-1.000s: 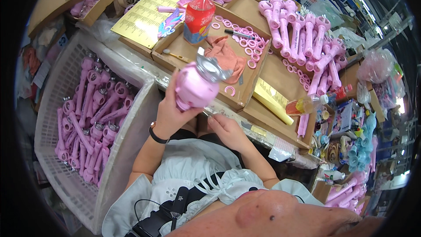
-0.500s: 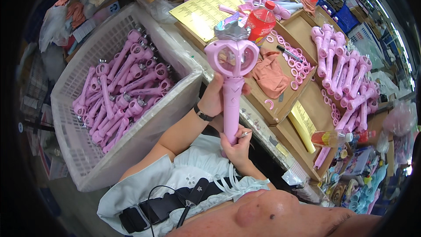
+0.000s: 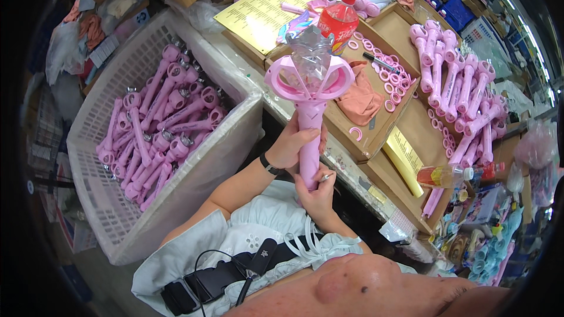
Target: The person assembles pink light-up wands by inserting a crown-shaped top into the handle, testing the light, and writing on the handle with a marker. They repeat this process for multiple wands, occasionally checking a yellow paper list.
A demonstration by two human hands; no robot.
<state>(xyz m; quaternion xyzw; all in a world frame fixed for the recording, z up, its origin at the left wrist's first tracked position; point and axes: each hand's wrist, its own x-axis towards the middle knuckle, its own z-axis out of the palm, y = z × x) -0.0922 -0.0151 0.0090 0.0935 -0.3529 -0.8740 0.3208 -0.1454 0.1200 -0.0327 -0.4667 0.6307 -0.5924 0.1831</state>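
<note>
Both my hands hold a pink light stick (image 3: 310, 118) upright in front of me. Its head is an open pink ring frame around a clear part, topped by a silvery crown-like piece. My left hand (image 3: 294, 145), with a dark band at the wrist, wraps the upper handle just below the head. Lower down, my right hand (image 3: 316, 195) grips the bottom of the handle. A small thin silvery piece (image 3: 326, 177) pokes out between the right fingers; I cannot make out what it is. The handle's lower end is hidden by that hand.
To the left, a white plastic crate (image 3: 202, 179) holds many similar pink sticks. On the table are cardboard trays (image 3: 432, 120) with pink rings (image 3: 398, 91), an orange cloth (image 3: 359, 97), a red-capped bottle (image 3: 339, 20) and a yellow printed sheet (image 3: 261, 14). More sticks (image 3: 464, 82) lie piled at right.
The light stick has tilted and turned a little, so its ring frame looks wider and more from above. Both hands keep their grip. The whole view has shifted slightly.
</note>
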